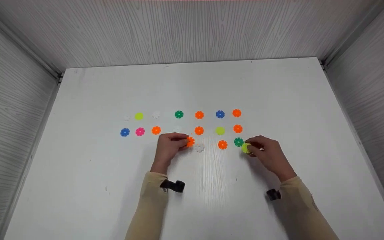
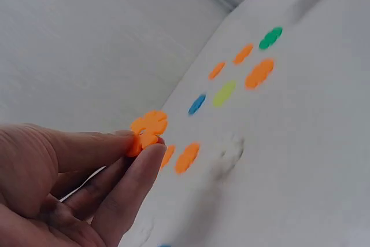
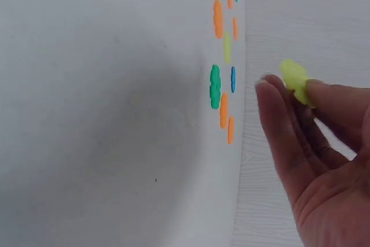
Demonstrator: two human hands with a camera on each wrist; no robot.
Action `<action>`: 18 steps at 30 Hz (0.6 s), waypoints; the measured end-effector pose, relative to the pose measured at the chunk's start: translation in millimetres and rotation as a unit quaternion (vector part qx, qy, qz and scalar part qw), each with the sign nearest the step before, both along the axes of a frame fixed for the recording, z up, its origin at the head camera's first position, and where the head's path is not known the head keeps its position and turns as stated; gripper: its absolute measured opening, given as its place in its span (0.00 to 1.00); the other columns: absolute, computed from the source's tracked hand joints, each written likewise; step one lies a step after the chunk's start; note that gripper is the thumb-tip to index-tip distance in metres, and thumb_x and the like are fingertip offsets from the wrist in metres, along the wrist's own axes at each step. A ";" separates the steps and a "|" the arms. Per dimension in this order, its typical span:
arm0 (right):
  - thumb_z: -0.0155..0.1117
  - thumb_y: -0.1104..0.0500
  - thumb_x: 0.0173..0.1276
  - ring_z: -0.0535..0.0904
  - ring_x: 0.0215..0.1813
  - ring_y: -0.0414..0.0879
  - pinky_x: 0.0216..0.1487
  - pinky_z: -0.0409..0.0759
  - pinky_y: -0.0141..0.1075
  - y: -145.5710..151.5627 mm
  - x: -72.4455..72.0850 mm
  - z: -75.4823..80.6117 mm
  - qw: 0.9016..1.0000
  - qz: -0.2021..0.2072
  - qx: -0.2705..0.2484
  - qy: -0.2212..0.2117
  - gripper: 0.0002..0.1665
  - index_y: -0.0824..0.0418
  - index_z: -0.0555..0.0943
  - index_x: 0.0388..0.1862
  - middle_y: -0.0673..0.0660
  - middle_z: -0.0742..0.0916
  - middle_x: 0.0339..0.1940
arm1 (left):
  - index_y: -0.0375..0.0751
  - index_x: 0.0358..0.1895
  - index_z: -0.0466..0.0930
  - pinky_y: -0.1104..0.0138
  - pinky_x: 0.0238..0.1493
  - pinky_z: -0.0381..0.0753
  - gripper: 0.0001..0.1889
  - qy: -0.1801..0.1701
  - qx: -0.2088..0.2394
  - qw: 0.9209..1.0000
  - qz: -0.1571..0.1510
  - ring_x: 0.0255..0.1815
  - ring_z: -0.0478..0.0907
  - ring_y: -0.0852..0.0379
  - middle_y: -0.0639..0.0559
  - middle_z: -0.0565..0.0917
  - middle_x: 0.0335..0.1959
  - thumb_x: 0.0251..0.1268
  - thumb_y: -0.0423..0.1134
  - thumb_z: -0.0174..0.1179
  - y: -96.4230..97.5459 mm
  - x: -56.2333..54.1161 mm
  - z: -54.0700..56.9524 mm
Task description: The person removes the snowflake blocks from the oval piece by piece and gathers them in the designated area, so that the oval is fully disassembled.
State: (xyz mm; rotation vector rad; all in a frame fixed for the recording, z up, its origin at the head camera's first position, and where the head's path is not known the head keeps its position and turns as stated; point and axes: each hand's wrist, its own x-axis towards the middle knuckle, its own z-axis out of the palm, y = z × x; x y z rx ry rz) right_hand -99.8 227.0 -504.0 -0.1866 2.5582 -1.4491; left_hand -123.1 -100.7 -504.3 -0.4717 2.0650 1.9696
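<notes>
My left hand [image 1: 169, 146] pinches an orange notched plastic disc [image 1: 191, 141] between thumb and fingers. In the left wrist view this orange disc [image 2: 152, 123] is raised above the tabletop. A white notched disc [image 1: 199, 147] lies just right of it. My right hand [image 1: 269, 154] holds a yellow-green notched disc [image 1: 245, 148] at the fingertips. The right wrist view shows this yellow-green disc [image 3: 295, 79] held up off the table. Close to its left, a green disc [image 1: 238, 142] lies flat, with an orange disc [image 1: 222, 144] farther left.
Several more flat discs lie in rough rows beyond the hands, including a blue disc [image 1: 220, 114], a pink disc [image 1: 140, 131] and a green disc [image 1: 179, 114]. They lie on a white table [image 1: 112, 90]. Wood-grain panels [image 1: 192, 31] rise behind and at both sides.
</notes>
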 end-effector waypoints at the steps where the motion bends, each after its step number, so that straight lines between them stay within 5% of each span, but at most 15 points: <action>1: 0.62 0.66 0.70 0.83 0.36 0.49 0.40 0.85 0.39 0.0 -0.1 -0.1 1.000 -0.004 0.002 -0.017 0.09 0.62 0.84 0.47 0.55 0.84 0.38 | 0.33 0.43 0.87 0.63 0.43 0.85 0.08 -0.010 -0.017 1.000 0.009 0.39 0.84 0.49 0.41 0.83 0.42 0.62 0.26 0.65 -10.0 -0.4 0.3; 9: 0.63 0.64 0.68 0.82 0.36 0.50 0.39 0.85 0.39 -7.3 0.3 -6.7 0.992 -0.016 0.036 -0.116 0.06 0.63 0.83 0.42 0.57 0.84 0.36 | 0.35 0.50 0.85 0.67 0.47 0.83 0.11 -0.077 -0.090 0.991 0.069 0.45 0.82 0.49 0.41 0.82 0.47 0.65 0.30 0.64 -74.3 -2.6 -1.0; 18: 0.63 0.66 0.68 0.82 0.33 0.50 0.39 0.85 0.38 -13.6 3.2 -12.0 0.986 -0.018 0.053 -0.157 0.05 0.63 0.82 0.41 0.57 0.84 0.34 | 0.34 0.52 0.84 0.69 0.46 0.83 0.11 -0.102 -0.110 0.986 0.079 0.46 0.82 0.48 0.40 0.81 0.49 0.68 0.31 0.61 -93.6 -2.0 -6.9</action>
